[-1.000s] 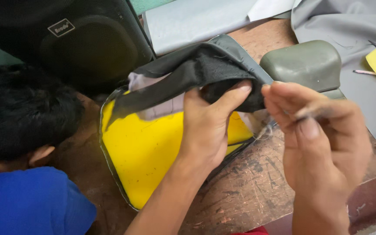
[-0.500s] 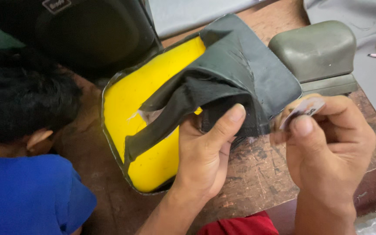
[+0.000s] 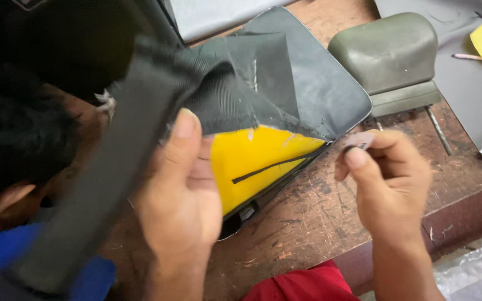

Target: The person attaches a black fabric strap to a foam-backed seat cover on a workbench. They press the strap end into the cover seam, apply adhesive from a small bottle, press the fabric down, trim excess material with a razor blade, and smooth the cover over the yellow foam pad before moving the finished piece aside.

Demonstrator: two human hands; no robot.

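Desk (image 3: 308,223): worn brown wood, scratched and stained, raised dark red-brown lip along near edge. Grey sheet (image 3: 475,95) spread over far right corner. Pale floor (image 3: 475,273) visible bottom right, beyond desk edge. Light even, soft, no hard shadows.

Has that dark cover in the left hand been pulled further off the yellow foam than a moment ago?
Cannot tell: the camera itself shifted. The dark cover in the left hand now hides more yellow foam beside the green headrest.

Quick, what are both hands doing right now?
Left hand: closed, gripping the dark cover peeled off the yellow foam.
Right hand: closed, pinching a small blade.
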